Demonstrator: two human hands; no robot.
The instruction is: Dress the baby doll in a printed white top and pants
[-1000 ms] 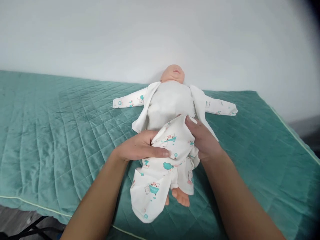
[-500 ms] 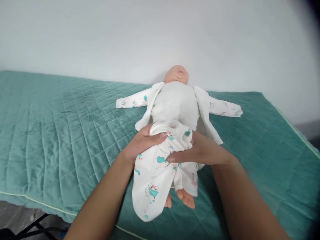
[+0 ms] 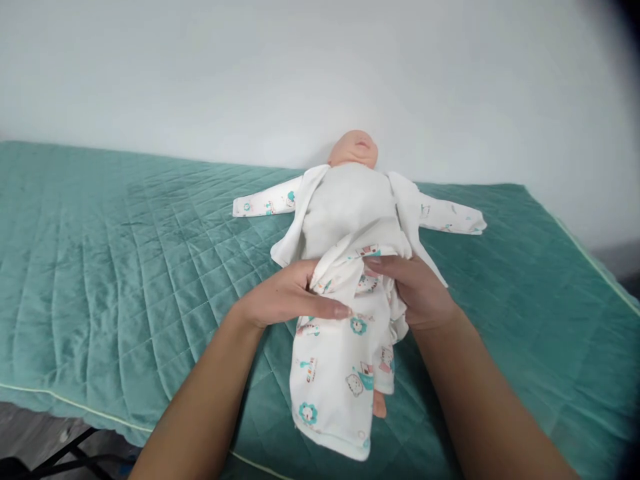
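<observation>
A baby doll [image 3: 353, 148] lies on its back on a teal quilted mattress [image 3: 125, 253], head toward the wall. It wears an open white printed top [image 3: 425, 213] with both sleeves spread sideways. A pair of white printed baby pants [image 3: 335, 373] covers its legs. My left hand [image 3: 285, 300] grips the pants' waist on the doll's left side. My right hand [image 3: 420, 287] grips the waist on the other side, at the doll's belly. One doll foot [image 3: 379, 404] peeks out beneath the cloth.
A plain white wall [image 3: 200, 73] rises right behind the doll's head. The mattress's front edge [image 3: 75, 407] runs near my arms, with dark floor and a black frame leg [image 3: 75, 450] below at left. The mattress's right edge [image 3: 590, 267] slopes away.
Both hands have worked the pants' waist up over the doll's belly. The loose pant leg has swung to the middle and now covers most of the feet.
</observation>
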